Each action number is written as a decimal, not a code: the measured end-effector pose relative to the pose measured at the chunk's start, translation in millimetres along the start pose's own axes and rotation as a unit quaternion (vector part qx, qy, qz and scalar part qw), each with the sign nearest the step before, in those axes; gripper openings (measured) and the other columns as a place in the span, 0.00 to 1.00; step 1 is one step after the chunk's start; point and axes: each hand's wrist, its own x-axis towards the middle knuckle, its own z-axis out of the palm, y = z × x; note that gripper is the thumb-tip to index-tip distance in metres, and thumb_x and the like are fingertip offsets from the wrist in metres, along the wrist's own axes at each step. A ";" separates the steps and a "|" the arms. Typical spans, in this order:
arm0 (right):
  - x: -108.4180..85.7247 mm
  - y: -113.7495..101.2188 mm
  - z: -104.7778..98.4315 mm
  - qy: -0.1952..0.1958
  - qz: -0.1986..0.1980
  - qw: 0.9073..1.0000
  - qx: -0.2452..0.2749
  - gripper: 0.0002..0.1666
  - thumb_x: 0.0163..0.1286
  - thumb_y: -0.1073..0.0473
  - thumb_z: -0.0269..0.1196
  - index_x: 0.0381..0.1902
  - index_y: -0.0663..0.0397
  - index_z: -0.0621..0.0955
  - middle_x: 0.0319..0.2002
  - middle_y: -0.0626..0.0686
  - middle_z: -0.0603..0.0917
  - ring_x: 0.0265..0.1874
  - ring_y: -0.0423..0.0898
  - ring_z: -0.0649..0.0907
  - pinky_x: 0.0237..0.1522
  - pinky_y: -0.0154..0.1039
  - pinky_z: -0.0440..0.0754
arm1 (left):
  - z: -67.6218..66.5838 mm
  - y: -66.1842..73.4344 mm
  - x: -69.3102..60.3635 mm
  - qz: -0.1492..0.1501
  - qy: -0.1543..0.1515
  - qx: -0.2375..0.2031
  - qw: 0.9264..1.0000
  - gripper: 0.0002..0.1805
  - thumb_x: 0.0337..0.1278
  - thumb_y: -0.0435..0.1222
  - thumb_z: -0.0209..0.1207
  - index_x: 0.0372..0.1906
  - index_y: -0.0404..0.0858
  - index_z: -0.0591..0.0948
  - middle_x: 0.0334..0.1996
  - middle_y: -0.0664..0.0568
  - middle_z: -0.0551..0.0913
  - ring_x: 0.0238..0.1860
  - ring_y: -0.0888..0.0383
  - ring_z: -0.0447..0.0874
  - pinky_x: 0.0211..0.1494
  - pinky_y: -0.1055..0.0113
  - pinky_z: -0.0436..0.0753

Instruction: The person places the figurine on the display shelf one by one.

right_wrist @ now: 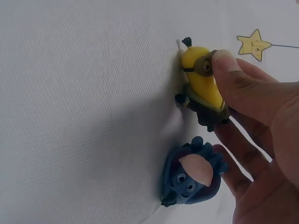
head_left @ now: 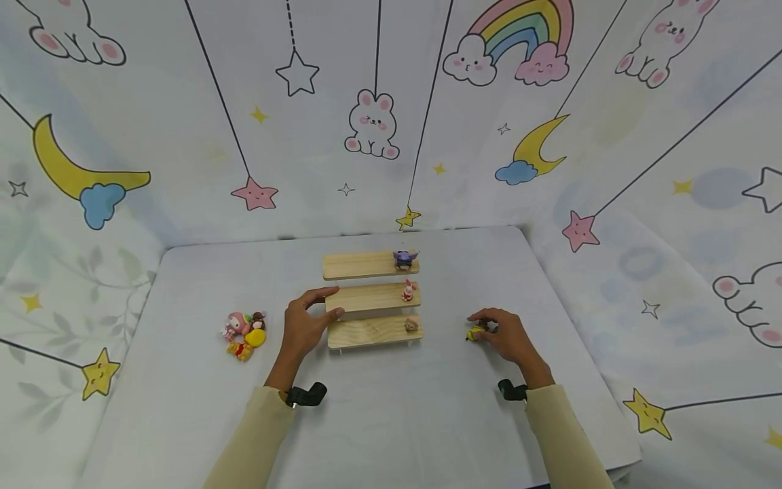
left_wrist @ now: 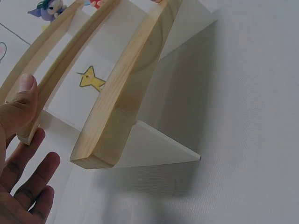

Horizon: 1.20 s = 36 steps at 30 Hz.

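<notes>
My left hand [head_left: 305,324] grips the left end of the middle board [head_left: 373,297] of a three-tier wooden shelf; in the left wrist view the thumb of that hand [left_wrist: 21,140] lies on top of the board with fingers beneath. My right hand [head_left: 508,339] pinches a yellow one-eyed figure [right_wrist: 203,84] lying on the cloth, thumb on its goggle. Beside it, a blue figure with a pale snout [right_wrist: 194,175] lies close to the fingers. On the shelf's right side stand a purple figure [head_left: 404,259], a pink-and-white one [head_left: 408,291] and a small brownish one [head_left: 411,324].
Left of the shelf lies a cluster of small figures, among them a pink-hooded one [head_left: 238,322], a yellow piece [head_left: 255,338] and an orange one [head_left: 240,350]. A white cloth [head_left: 391,421] covers the table; printed fabric walls [head_left: 318,149] rise behind and at both sides.
</notes>
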 end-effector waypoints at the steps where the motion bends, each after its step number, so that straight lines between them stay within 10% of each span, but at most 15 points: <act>1: 0.0 0.9 -0.2 -0.002 -0.002 1.000 -0.003 0.21 0.61 0.64 0.78 0.53 0.50 0.90 0.47 0.52 0.91 0.46 0.50 0.85 0.49 0.49 0.85 | -0.2 0.0 0.0 0.000 0.000 0.001 1.000 0.25 0.58 0.42 0.78 0.61 0.49 0.88 0.61 0.51 0.88 0.63 0.48 0.82 0.80 0.38 0.66; 15: -0.3 2.7 -5.6 -0.042 0.017 0.999 -0.026 0.21 0.60 0.62 0.80 0.52 0.47 0.90 0.46 0.48 0.92 0.47 0.48 0.85 0.52 0.49 0.83 | 0.3 1.5 0.1 -0.005 0.003 -0.001 1.000 0.25 0.57 0.43 0.78 0.61 0.49 0.88 0.61 0.51 0.88 0.63 0.48 0.82 0.80 0.39 0.66; 36: 3.7 -17.0 6.2 0.005 -0.031 0.999 0.020 0.18 0.73 0.62 0.70 0.60 0.56 0.86 0.43 0.52 0.83 0.40 0.45 0.82 0.42 0.33 0.80 | -0.1 0.7 0.7 0.002 0.000 -0.004 1.000 0.26 0.57 0.42 0.78 0.61 0.47 0.88 0.62 0.49 0.88 0.63 0.47 0.82 0.78 0.40 0.68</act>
